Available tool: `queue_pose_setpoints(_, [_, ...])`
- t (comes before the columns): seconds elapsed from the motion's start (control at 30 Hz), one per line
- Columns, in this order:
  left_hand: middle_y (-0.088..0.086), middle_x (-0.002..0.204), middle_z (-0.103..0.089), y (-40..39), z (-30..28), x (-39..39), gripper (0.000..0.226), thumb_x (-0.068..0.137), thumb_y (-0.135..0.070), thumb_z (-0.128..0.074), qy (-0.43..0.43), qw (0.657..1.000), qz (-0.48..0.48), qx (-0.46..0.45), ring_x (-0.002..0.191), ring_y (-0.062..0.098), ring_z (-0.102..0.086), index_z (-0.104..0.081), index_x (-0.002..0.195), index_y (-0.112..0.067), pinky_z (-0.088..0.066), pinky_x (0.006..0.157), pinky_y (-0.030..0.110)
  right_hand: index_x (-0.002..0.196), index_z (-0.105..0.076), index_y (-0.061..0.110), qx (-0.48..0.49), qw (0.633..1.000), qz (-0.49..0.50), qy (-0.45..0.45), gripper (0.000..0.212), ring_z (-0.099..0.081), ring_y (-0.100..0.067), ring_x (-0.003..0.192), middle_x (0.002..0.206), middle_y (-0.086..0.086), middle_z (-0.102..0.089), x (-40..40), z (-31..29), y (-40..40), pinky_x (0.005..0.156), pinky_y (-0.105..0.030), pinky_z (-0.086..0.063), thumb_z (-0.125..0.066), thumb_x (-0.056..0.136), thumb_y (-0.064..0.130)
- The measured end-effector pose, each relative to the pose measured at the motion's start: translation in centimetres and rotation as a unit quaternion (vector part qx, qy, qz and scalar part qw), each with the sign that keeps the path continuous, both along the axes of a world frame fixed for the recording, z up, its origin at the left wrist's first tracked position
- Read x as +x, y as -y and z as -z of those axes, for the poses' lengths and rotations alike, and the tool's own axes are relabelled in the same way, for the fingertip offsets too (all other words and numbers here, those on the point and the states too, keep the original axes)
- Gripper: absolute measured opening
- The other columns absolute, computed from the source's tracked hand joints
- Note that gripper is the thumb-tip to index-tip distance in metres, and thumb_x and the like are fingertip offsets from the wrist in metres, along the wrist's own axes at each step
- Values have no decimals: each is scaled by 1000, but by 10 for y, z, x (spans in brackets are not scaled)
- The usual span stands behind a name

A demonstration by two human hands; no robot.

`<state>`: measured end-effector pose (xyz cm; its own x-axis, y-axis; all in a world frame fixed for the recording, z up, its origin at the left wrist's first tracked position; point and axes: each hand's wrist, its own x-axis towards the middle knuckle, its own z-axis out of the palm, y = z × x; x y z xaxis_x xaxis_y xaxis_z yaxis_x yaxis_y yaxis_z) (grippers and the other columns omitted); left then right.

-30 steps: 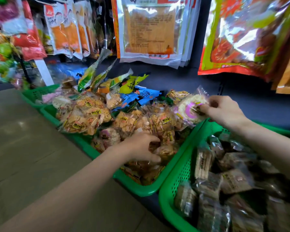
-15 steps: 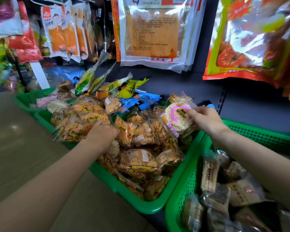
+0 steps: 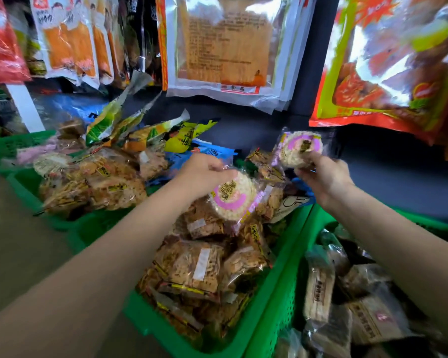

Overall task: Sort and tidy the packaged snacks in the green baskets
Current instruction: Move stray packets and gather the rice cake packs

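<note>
My left hand (image 3: 204,174) grips a round rice-cake pack with a pink ring label (image 3: 232,198), held just above the middle green basket (image 3: 277,301). My right hand (image 3: 321,177) pinches a second round rice-cake pack with a pink ring (image 3: 299,148), raised above the basket's far right corner. The middle basket is heaped with several clear packs of brown crackers (image 3: 192,267). Another green basket (image 3: 318,220) at the right holds several darker wrapped snacks (image 3: 318,288).
More green baskets (image 3: 23,184) stretch to the left, piled with cracker packs plus yellow and blue bags (image 3: 184,136). Large snack bags hang from the dark shelf wall above (image 3: 225,47), and a red-green one (image 3: 398,63) hangs at the right. Grey floor lies to the left.
My left hand lifted out of the cracker pile and now holds a second pink-ring rice-cake pack. My right hand raised its pack higher and a little to the right.
</note>
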<state>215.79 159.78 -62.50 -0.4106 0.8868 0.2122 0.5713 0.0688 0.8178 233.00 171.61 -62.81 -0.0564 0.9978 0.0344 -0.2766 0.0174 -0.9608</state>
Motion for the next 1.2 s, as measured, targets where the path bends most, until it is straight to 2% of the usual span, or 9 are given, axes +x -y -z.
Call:
queue_pose_setpoints(0.23, [-2, 70, -52, 2, 13, 9, 26, 83, -31, -68, 58, 998, -13, -13, 65, 7, -47, -67, 88, -6, -36, 59, 21, 82, -58, 12, -1, 993, -118, 1, 9, -54, -14, 68, 73, -2, -56, 5, -1, 34, 63, -21, -47, -56, 89, 16])
queue_pose_setpoints(0.4, [4, 67, -59, 30, 3, 14, 17, 90, -24, -61, 319, 946, -53, -4, 42, 9, -50, -62, 87, -7, -39, 35, 14, 84, -58, 23, -43, 942, -331, 27, 7, -50, -20, 69, 81, -2, -48, 7, -9, 79, 70, -30, -45, -62, 79, 28])
queue_pose_setpoints(0.53, [6, 85, -63, 79, -6, 5, 14, 94, -23, -51, 431, 902, -11, -7, 69, 15, -59, -59, 92, -12, -51, 45, 18, 99, -59, 22, -27, 924, -379, 37, 15, -59, -21, 80, 94, -4, -61, -10, -11, 114, 84, -38, -51, -60, 84, 24])
queue_pose_setpoints(0.6, [4, 94, -65, 113, -1, -15, 19, 95, -28, -49, 430, 902, -30, 18, 81, 14, -63, -60, 98, -12, -56, 55, 21, 94, -60, 20, -16, 926, -375, 43, 13, -53, -24, 79, 89, -11, -53, -24, -15, 137, 74, -35, -53, -63, 83, 25])
queue_pose_setpoints(0.7, [-3, 67, -69, 175, 30, -49, 23, 97, -20, -44, 428, 886, -162, 76, 60, 4, -65, -60, 84, -12, -52, 56, 17, 84, -60, 21, 56, 908, -402, 105, 8, -42, -21, 70, 81, -10, -40, -51, -14, 182, 58, -25, -42, -64, 83, 28])
queue_pose_setpoints(0.8, [-7, 42, -60, 235, 89, -80, 24, 95, -7, -42, 398, 864, -306, 27, 35, -1, -55, -55, 75, -10, -45, 57, 19, 80, -59, 14, 227, 854, -418, 212, 12, -48, -11, 54, 75, -7, -49, -80, 3, 235, 48, -22, -37, -60, 89, 23])
queue_pose_setpoints(0.93, [-5, 46, -56, 289, 159, -101, 24, 95, -5, -43, 361, 854, -366, -75, 29, -1, -44, -49, 72, -13, -32, 36, 10, 93, -49, 14, 414, 714, -351, 442, 24, -51, -24, 88, 102, -5, -47, -108, 69, 286, 69, -24, -39, -61, 85, 34])
queue_pose_setpoints(1.07, [11, 92, -56, 291, 202, -118, 7, 94, -11, -50, 220, 891, -355, -178, 66, 17, -50, -57, 96, -11, -40, 58, 23, 134, -39, 14, 358, 634, -412, 548, 55, -53, -34, 108, 131, -10, -36, -112, 138, 293, 85, -35, -42, -58, 87, 36])
queue_pose_setpoints(1.2, [12, 149, -27, 266, 248, -139, 58, 90, -24, -56, -189, 895, -150, -376, 135, 32, -31, -32, 142, -18, -31, 108, 40, 129, -44, 21, 381, 571, -449, 572, 46, -52, -27, 106, 124, -4, -40, -109, 181, 270, 84, -34, -43, -58, 88, 39])
